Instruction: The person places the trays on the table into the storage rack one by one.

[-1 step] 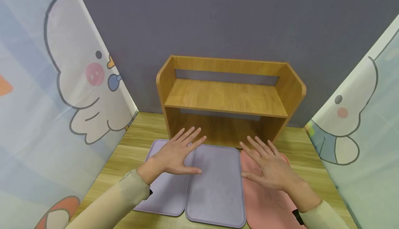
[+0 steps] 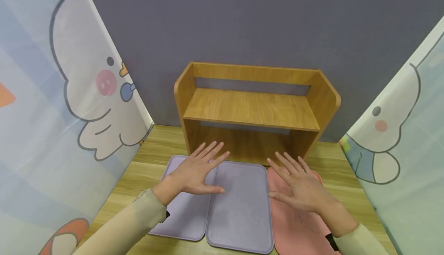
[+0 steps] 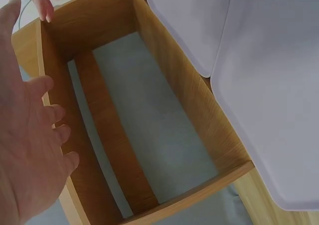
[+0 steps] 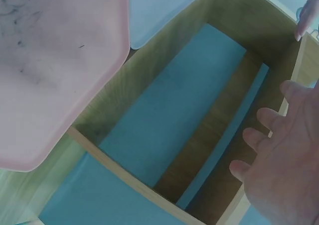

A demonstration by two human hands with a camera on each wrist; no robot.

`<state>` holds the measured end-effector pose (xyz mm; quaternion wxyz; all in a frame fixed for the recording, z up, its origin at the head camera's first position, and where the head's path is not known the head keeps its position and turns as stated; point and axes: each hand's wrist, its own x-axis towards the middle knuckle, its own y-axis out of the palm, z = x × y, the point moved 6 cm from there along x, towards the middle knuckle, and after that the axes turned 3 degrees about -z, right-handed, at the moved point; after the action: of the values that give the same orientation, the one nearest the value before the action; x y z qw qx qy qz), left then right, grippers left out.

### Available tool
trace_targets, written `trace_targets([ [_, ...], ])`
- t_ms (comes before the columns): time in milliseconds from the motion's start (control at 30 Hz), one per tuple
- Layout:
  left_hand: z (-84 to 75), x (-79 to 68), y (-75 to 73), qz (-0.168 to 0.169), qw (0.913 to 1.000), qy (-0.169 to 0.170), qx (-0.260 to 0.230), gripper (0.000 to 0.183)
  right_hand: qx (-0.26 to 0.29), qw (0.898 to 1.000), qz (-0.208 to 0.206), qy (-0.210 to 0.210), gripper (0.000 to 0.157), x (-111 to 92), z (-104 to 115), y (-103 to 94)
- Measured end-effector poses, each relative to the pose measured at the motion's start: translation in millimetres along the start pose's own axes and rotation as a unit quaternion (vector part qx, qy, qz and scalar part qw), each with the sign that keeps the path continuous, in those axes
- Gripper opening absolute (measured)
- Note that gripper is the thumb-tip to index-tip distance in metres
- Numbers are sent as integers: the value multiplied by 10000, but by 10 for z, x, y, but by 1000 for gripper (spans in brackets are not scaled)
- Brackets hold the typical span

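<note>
Middle tray (image 2: 239,212) | below and between left hand (image 2: 195,172) and right hand (image 2: 302,187) | both unclenched, spread

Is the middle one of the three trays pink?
No, the middle tray is greyish purple, and the pink tray lies to its right.

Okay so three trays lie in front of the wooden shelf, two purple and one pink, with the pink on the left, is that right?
The pink tray is on the right, not the left, as the head view shows; the two purple trays and the wooden shelf are as you said.
</note>
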<state>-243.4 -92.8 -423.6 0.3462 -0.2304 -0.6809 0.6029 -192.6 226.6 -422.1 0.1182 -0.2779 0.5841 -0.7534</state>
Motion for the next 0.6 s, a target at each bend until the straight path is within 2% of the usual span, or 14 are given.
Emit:
trace_targets([
  [100, 65, -11, -76, -416, 9990, -42, -138, 97, 97, 9999, -125, -49, 89, -43, 2, -62],
  [200, 208, -2, -254, -1313, 9908, -146, -282, 82, 264, 9993, -251, 58, 81, -153, -76, -122],
  [300, 427, -3, -521, -2405, 9697, -256, -334, 70, 674, 9969, -221, 330, 70, -348, -253, -116],
  [367, 602, -8, -728, -3075, 9505, -358, -275, 65, 977, 9934, -87, 598, 64, -520, -415, -72],
  [433, 787, -3, -929, -3609, 9311, -498, -158, 61, 1295, 9878, 95, 858, 61, -730, -588, -4],
  [467, 879, 4, -1028, -3809, 9227, -578, -119, 60, 1437, 9844, 241, 981, 60, -846, -676, 38],
  [533, 1062, 31, -1201, -4020, 9116, -856, -85, 58, 1702, 9754, 542, 1291, 60, -1087, -850, 138],
  [600, 1234, 83, -1331, -3977, 9102, -1134, -235, 59, 1991, 9623, 908, 1617, 62, -1340, -1013, 257],
])
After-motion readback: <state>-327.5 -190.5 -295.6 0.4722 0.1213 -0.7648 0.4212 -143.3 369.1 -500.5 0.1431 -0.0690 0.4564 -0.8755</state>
